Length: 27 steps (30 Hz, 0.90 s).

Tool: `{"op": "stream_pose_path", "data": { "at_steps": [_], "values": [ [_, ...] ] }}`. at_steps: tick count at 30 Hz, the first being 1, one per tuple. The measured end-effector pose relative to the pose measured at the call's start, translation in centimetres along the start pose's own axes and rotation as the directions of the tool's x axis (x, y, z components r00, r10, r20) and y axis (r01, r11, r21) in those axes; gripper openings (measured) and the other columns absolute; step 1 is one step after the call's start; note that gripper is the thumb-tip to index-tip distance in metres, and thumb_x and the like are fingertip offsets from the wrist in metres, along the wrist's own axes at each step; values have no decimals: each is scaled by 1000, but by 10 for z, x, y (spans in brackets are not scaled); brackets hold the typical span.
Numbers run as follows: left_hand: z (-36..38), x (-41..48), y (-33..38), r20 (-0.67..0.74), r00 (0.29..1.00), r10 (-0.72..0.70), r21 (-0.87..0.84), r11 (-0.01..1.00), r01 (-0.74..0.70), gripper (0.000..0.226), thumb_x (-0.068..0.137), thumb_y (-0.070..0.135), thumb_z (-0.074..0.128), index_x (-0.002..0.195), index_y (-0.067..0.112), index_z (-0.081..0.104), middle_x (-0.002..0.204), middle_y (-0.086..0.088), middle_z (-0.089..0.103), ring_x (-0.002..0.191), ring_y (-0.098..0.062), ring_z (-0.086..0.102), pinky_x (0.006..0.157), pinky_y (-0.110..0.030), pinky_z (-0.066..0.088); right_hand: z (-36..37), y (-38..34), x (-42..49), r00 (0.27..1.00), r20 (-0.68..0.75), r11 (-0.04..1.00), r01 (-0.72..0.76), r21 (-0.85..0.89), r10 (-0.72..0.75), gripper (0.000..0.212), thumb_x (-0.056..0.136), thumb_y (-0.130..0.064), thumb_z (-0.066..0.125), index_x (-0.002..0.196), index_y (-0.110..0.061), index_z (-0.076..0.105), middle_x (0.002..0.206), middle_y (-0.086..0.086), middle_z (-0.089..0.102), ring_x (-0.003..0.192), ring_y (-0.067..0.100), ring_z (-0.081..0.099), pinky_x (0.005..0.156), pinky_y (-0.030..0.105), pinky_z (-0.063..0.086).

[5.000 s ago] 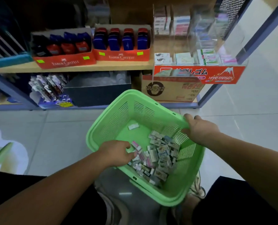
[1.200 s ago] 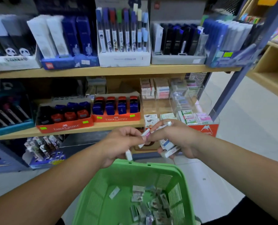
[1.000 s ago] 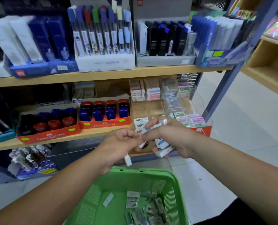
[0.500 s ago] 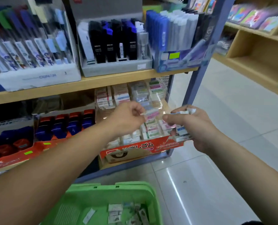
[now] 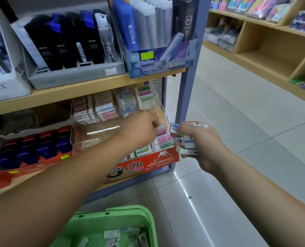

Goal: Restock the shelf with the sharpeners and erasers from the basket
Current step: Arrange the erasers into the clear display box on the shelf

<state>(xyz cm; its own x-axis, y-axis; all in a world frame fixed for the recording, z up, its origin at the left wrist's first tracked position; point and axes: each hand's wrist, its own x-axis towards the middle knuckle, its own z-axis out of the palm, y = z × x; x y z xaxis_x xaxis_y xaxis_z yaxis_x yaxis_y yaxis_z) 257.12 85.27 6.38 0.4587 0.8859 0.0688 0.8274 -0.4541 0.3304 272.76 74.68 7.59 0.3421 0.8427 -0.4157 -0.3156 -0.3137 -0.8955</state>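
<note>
My left hand [image 5: 141, 127] reaches into the clear eraser display [image 5: 94, 138] with the red "Hard Eraser" front on the lower shelf. Its fingers are curled at the right-hand stacks of erasers [image 5: 163, 138]; what they hold is hidden. My right hand [image 5: 199, 145] hovers just right of the display, shut on a bunch of small white and blue erasers [image 5: 185, 139]. The green basket [image 5: 139, 213] stands on the floor below my arms, with several erasers and sharpeners [image 5: 123, 237] left in it.
Red trays of blue and red sharpeners [image 5: 41, 147] sit left of the display on the same shelf. Pen and stationery boxes [image 5: 73, 50] fill the shelf above. A blue upright post [image 5: 189, 90] borders the display. Tiled floor and wooden shelving [image 5: 272, 56] lie to the right.
My left hand has pushed forward and right into the eraser display. My right hand stays beside it with its bunch. The view has shifted right and closer to the shelf.
</note>
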Motion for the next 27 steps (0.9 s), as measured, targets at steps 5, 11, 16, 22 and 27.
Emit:
{"op": "stream_pose_path", "data": {
  "at_steps": [5,11,16,22,27],
  "values": [
    [2,6,0,58,998,-17,249,968,2,16,92,26,62,94,31,77,94,7,67,77,-16,61,56,-27,46,-4,0,3,1000,12,1000,-1,-9,1,18,86,-2,70,103,-9,68,76,9,77,58,22,74,45,25,51],
    [-20,-10,11,94,996,-8,-597,800,63,18,102,36,62,97,28,77,89,9,73,65,3,62,56,-14,49,-2,2,4,999,29,998,21,-51,-20,19,87,-10,76,102,-9,65,89,11,79,73,28,79,52,29,56],
    [-37,-24,4,177,979,98,-614,789,32,13,90,24,80,102,30,79,94,9,75,91,-9,72,84,-32,62,13,2,4,995,78,998,59,9,-59,27,84,-7,77,109,-5,68,87,12,79,78,33,79,65,40,64],
    [-43,-23,8,157,986,49,-600,798,56,16,103,28,63,112,32,75,103,5,73,85,-12,67,65,-21,57,11,1,6,995,81,995,54,87,-62,36,85,-4,79,119,-7,68,95,13,80,83,34,79,76,47,66],
    [-29,-26,11,221,975,33,-671,731,127,11,93,20,76,102,26,76,96,4,77,91,-13,72,75,-23,58,5,3,3,992,90,996,83,14,-84,26,85,-7,81,107,-8,66,92,17,79,79,35,79,62,41,66]
  ]
}}
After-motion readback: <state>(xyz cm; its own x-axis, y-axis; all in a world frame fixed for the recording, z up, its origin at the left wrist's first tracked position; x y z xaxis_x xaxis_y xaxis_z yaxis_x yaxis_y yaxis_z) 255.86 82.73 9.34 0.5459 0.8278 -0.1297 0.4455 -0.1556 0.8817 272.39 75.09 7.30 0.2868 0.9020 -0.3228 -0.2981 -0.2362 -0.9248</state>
